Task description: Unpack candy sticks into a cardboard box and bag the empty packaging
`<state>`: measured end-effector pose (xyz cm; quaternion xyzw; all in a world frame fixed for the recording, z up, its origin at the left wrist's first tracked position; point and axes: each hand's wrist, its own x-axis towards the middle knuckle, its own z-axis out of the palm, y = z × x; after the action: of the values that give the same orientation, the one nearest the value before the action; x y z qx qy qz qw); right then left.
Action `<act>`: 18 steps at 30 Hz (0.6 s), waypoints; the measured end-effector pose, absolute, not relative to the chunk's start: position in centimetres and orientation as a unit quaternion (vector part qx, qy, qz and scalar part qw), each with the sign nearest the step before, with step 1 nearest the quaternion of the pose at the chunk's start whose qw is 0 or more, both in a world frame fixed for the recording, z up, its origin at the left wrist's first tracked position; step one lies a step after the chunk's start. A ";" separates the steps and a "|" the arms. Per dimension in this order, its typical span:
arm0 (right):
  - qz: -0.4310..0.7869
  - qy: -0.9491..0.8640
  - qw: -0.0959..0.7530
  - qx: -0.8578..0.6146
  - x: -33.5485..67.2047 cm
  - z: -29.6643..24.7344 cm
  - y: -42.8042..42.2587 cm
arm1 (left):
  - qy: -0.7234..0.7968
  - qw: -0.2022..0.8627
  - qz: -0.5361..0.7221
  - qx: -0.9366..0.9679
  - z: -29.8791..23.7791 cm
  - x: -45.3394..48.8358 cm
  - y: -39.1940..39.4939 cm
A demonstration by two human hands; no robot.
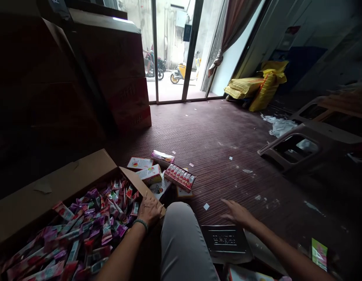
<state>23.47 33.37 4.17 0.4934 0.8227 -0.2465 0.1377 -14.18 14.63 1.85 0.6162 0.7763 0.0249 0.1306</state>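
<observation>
My left hand (150, 210) lies on the inner flap of a large open cardboard box (90, 164), fingers stretched out and holding nothing. Inside that box is a heap of small wrapped packets (90, 222) in red, purple and pink. My right hand (235, 212) hangs open with fingers apart, above a dark printed box flap (223, 240). Just beyond my left hand, several small cartons lie piled on the floor. Among them are an open display box with a row of red-and-white packs (179, 177), a white carton (150, 173) and a purple carton (162, 157).
My grey-trousered knee (181, 234) rises between my hands. Stacked cartons (125, 74) stand at the left. Plastic stools (312, 142) are at the right, and yellow sacks (254, 84) near the glass door. Paper scraps dot the floor, and a green packet (319, 253) lies lower right.
</observation>
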 end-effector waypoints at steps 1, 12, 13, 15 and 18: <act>-0.230 0.843 0.127 0.470 20.4 3.3 34.8 | 0.778 0.134 0.019 0.614 1.4 -14.2 14.9; -0.185 0.823 0.246 0.478 0.5 -9.9 43.9 | 0.797 0.161 -0.022 0.582 0.5 -13.8 15.8; -0.176 0.822 0.242 0.484 0.5 -10.9 43.6 | 0.798 0.160 -0.021 0.581 0.4 -13.7 15.8; -0.165 0.825 0.206 0.499 0.8 -11.9 42.7 | 0.798 0.161 -0.020 0.580 0.4 -13.7 15.9; -0.264 0.779 0.122 0.556 1.4 -11.2 41.4 | 0.798 0.172 -0.021 0.577 0.5 -13.7 16.0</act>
<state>1.38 41.40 -11.16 0.5562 0.7787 -0.2636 0.1219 -13.70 15.97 0.49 0.5771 0.7982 -0.0211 0.1716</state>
